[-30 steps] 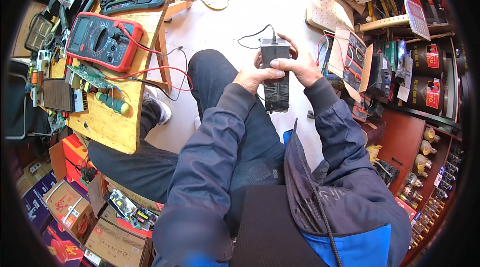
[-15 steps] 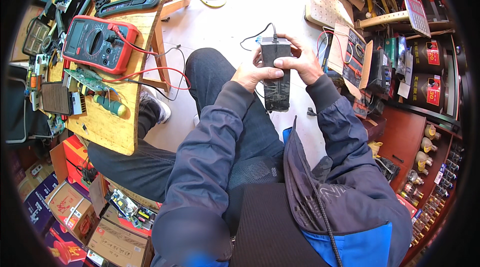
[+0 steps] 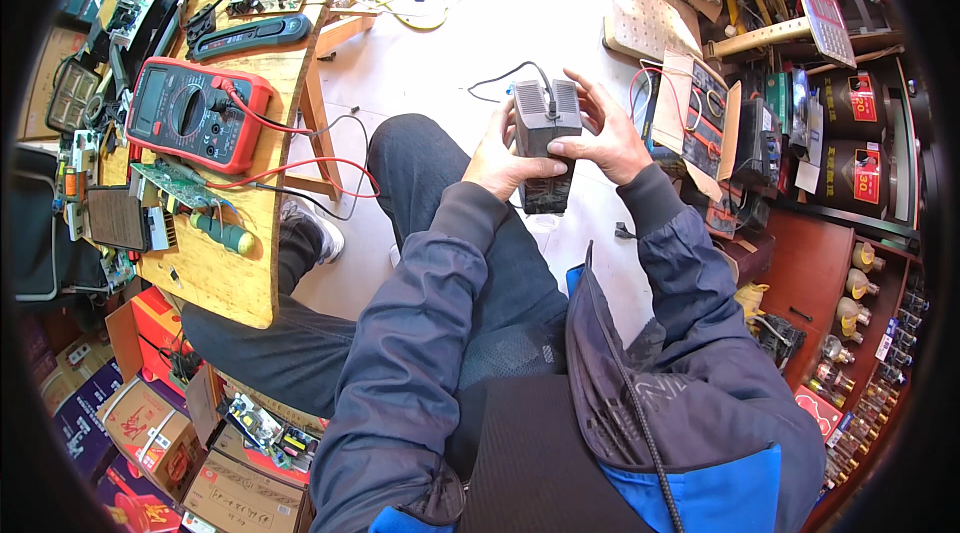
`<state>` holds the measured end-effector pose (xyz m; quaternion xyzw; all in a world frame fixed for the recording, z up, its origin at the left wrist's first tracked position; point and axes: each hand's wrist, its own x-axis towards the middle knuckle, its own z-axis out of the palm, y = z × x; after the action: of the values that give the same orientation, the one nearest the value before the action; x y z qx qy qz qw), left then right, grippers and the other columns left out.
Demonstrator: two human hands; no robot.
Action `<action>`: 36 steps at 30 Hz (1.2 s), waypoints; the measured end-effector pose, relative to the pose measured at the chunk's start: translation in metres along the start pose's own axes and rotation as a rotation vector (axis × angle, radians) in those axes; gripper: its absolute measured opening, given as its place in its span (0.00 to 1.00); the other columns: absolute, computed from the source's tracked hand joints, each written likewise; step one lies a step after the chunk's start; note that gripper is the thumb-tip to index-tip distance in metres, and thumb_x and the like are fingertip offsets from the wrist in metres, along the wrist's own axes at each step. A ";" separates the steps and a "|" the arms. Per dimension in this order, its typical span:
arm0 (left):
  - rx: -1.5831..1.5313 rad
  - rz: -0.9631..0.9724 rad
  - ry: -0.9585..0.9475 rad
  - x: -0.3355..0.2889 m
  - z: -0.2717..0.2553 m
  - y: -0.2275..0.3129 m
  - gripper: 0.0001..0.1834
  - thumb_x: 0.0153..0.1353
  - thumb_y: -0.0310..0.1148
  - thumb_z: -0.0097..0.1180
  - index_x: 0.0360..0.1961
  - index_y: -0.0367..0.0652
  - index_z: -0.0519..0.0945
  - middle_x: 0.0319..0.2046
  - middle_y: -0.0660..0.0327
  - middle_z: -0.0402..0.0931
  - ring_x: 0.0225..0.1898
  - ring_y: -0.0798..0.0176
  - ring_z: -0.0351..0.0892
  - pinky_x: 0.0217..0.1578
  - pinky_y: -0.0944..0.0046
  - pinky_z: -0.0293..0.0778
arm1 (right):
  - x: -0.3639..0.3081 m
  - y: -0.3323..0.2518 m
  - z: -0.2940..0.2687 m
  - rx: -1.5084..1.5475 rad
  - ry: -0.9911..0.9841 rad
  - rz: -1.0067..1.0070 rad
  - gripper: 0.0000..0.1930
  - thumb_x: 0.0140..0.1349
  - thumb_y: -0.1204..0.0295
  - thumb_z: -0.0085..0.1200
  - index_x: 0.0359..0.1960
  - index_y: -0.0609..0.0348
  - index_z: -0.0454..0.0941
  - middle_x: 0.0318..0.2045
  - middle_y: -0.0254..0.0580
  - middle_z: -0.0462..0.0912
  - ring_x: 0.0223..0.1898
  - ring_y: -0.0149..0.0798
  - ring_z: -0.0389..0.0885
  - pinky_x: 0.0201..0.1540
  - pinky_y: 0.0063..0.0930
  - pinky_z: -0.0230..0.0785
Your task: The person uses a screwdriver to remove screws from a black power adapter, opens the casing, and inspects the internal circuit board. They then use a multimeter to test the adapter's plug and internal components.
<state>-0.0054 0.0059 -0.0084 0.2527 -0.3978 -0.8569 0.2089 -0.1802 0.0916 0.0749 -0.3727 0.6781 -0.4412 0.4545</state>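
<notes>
Between both hands I hold a black power adapter (image 3: 546, 138), tilted so that its vented end with the black cord faces up. The cord (image 3: 515, 73) loops off to the left from that end. My left hand (image 3: 505, 158) grips the adapter's left side, thumb across its near face. My right hand (image 3: 612, 141) has its thumb on the same face, with its fingers behind the right side and partly spread. The adapter hangs above the floor, just beyond my knees. Its lower end shows dark and shiny.
A red multimeter (image 3: 198, 115) with red and black leads lies on the wooden workbench (image 3: 225, 278) at left, beside a green-handled screwdriver (image 3: 222, 232) and circuit boards. Cardboard boxes (image 3: 245, 488) stand lower left. Shelves with spools (image 3: 850, 173) and batteries in an opened carton (image 3: 700, 123) are at right.
The adapter has tipped, so its vented end now shows more and its long face looks shorter. Both hands keep their hold, turning with it.
</notes>
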 end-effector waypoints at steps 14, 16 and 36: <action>-0.051 -0.042 -0.087 0.003 -0.004 -0.003 0.64 0.40 0.28 0.83 0.77 0.36 0.56 0.66 0.48 0.70 0.68 0.48 0.68 0.70 0.49 0.65 | 0.006 0.012 -0.005 -0.009 0.013 -0.027 0.52 0.48 0.62 0.80 0.74 0.64 0.65 0.63 0.57 0.75 0.65 0.49 0.76 0.67 0.43 0.70; -0.067 -0.050 -0.051 0.002 -0.004 -0.004 0.63 0.40 0.28 0.83 0.76 0.36 0.56 0.64 0.47 0.70 0.67 0.48 0.70 0.69 0.50 0.66 | 0.009 0.015 0.000 0.133 -0.001 0.000 0.50 0.50 0.63 0.78 0.74 0.64 0.64 0.62 0.56 0.76 0.64 0.48 0.76 0.66 0.42 0.70; -0.383 -0.344 0.042 0.012 -0.007 0.003 0.34 0.76 0.59 0.49 0.66 0.39 0.73 0.56 0.48 0.78 0.55 0.55 0.79 0.56 0.53 0.79 | 0.019 0.051 -0.020 1.218 0.033 0.077 0.31 0.66 0.49 0.56 0.59 0.64 0.80 0.50 0.54 0.87 0.48 0.49 0.88 0.55 0.43 0.82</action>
<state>-0.0102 -0.0064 -0.0129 0.2901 -0.1749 -0.9342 0.1121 -0.2102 0.0965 0.0252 -0.0139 0.3237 -0.7387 0.5910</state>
